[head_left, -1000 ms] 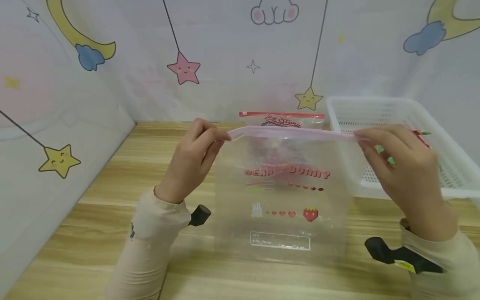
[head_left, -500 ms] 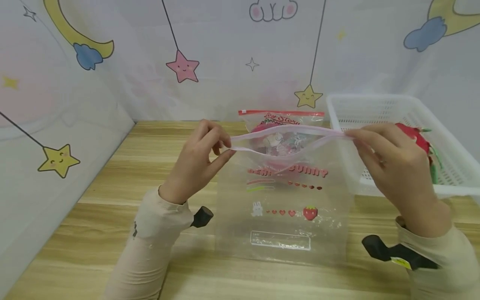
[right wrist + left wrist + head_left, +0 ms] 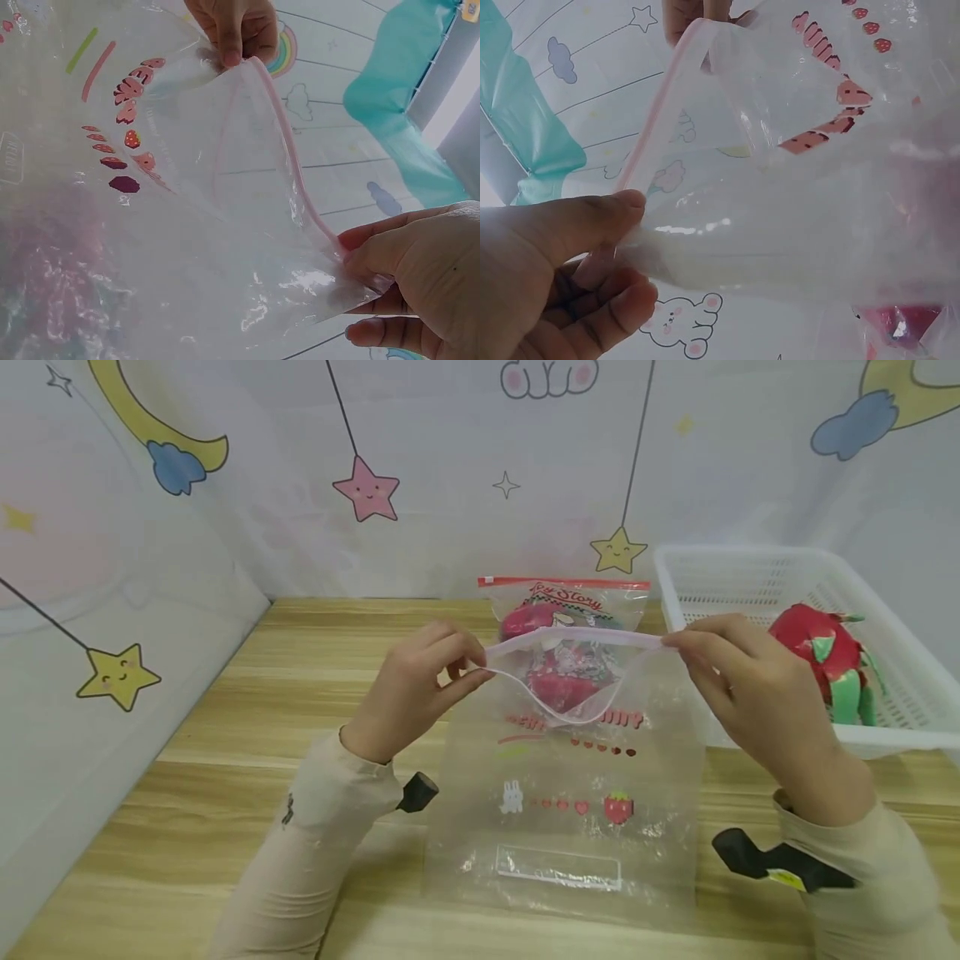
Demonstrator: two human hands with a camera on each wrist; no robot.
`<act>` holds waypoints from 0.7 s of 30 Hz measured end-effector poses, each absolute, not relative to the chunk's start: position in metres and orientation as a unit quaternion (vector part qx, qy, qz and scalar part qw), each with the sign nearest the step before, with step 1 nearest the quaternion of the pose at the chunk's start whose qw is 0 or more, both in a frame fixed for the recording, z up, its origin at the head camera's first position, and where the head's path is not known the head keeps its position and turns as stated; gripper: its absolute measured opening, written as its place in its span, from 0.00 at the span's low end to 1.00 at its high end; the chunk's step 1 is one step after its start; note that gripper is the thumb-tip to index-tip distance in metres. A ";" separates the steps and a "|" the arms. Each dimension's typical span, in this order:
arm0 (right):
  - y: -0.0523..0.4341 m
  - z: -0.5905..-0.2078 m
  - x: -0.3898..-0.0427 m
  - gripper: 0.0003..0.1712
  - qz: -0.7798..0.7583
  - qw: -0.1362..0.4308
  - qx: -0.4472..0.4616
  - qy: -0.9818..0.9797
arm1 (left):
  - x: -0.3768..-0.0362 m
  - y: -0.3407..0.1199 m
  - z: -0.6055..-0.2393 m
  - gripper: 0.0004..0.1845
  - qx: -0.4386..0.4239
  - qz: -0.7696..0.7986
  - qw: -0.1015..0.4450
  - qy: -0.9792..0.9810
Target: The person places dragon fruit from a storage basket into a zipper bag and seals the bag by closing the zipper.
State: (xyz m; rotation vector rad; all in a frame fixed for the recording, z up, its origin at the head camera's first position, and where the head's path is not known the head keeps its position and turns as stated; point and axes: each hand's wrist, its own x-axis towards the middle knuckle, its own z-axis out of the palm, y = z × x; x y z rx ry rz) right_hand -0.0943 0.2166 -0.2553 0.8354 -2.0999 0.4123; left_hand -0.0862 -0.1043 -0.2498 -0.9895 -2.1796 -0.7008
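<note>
Indoors, wooden tabletop (image 3: 225, 727), star-patterned backdrop (image 3: 420, 460), left hand (image 3: 420, 685) and right hand (image 3: 742, 685) pinching zip bag (image 3: 562, 793) mouth

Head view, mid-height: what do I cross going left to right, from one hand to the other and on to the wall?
left hand → clear zip bag, its mouth held open → right hand → red dragon fruit toy → white basket

We saw the bag's (image 3: 562, 793) mouth gaping between our hands; the basket (image 3: 885, 739) crowded the right, bare table (image 3: 225, 710) lay left.
</note>
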 end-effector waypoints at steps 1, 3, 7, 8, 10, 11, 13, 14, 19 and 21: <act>0.216 -0.255 -0.094 0.21 0.163 0.408 0.334 -0.834 | -0.086 -0.104 -0.250 0.08 -0.378 -0.266 0.319 -0.827; 0.215 -0.255 -0.094 0.21 0.162 0.402 0.339 -0.835 | -0.087 -0.103 -0.252 0.08 -0.382 -0.268 0.321 -0.824; 0.215 -0.255 -0.097 0.19 0.160 0.392 0.349 -0.836 | -0.088 -0.102 -0.253 0.08 -0.390 -0.275 0.325 -0.816; 0.215 -0.255 -0.098 0.18 0.162 0.388 0.350 -0.837 | -0.088 -0.102 -0.253 0.08 -0.390 -0.277 0.328 -0.815; 0.215 -0.257 -0.101 0.17 0.167 0.380 0.352 -0.839 | -0.089 -0.103 -0.254 0.08 -0.388 -0.281 0.332 -0.813; 0.215 -0.258 -0.102 0.17 0.169 0.375 0.352 -0.841 | -0.089 -0.103 -0.254 0.08 -0.388 -0.283 0.334 -0.811; 0.215 -0.260 -0.105 0.16 0.176 0.363 0.349 -0.846 | -0.090 -0.103 -0.255 0.09 -0.388 -0.285 0.337 -0.809; 0.215 -0.261 -0.106 0.16 0.180 0.358 0.347 -0.848 | -0.091 -0.103 -0.255 0.09 -0.389 -0.285 0.338 -0.808; 0.217 -0.265 -0.112 0.14 0.190 0.328 0.337 -0.862 | -0.093 -0.103 -0.257 0.09 -0.391 -0.279 0.339 -0.809; 0.217 -0.266 -0.116 0.12 0.194 0.317 0.337 -0.865 | -0.093 -0.103 -0.258 0.08 -0.390 -0.273 0.341 -0.811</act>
